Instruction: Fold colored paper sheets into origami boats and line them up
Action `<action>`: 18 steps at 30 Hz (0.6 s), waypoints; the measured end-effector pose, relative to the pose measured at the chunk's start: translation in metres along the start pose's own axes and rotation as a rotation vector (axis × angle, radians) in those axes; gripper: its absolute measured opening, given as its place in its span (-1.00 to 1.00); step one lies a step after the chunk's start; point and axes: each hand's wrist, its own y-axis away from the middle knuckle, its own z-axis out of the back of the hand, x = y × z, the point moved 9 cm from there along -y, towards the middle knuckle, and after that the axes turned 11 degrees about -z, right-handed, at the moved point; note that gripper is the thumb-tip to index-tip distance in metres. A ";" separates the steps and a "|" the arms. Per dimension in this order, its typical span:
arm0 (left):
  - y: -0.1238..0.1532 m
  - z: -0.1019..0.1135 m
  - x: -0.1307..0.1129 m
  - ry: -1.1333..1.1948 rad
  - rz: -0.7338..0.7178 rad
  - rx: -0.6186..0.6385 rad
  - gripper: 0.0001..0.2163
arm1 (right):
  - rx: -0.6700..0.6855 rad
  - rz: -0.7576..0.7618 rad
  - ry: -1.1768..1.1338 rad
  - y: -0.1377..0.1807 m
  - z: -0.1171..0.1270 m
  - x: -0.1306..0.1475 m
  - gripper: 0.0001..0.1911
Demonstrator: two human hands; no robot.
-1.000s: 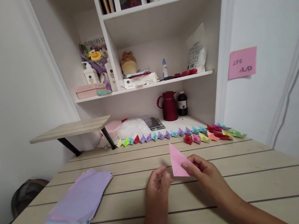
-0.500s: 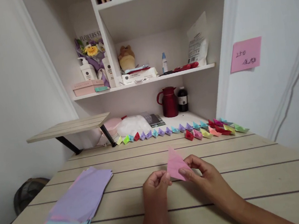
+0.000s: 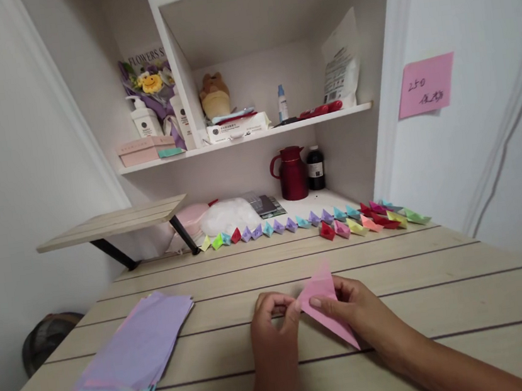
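Note:
I hold a folded pink paper [image 3: 323, 289] just above the wooden table [image 3: 445, 300], near its middle. My right hand [image 3: 351, 308] grips the paper from the right, thumb on its face. My left hand [image 3: 271, 321] pinches the paper's left corner with thumb and fingers. The paper is a pointed shape, one tip up and one tip running down to the right under my right hand.
A stack of lilac, pink and blue sheets [image 3: 129, 357] lies at the left front. A row of small folded paper boats [image 3: 312, 224] in many colours lines the table's far edge. Behind are white shelves [image 3: 245, 140], a red jug [image 3: 292, 174], and a small raised wooden shelf [image 3: 112, 221].
The pink paper has been turned and lowered, its lower tip now pointing down to the right. My left hand has closed on its left corner. The view has tilted down slightly.

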 end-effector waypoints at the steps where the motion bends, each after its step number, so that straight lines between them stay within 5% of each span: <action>1: 0.001 -0.002 0.008 0.063 0.054 -0.012 -0.87 | -0.002 -0.014 -0.040 0.000 0.000 -0.001 -0.65; 5: 0.006 -0.012 0.026 0.246 0.206 0.008 -0.72 | 0.010 -0.038 -0.125 0.000 -0.001 -0.004 -0.61; 14: 0.010 -0.013 0.018 0.191 0.275 0.066 -0.76 | 0.123 0.014 -0.040 0.005 -0.015 -0.001 -0.62; 18: 0.009 -0.011 0.019 0.293 0.293 0.096 -0.71 | 0.196 0.148 0.043 0.014 -0.022 0.015 -0.71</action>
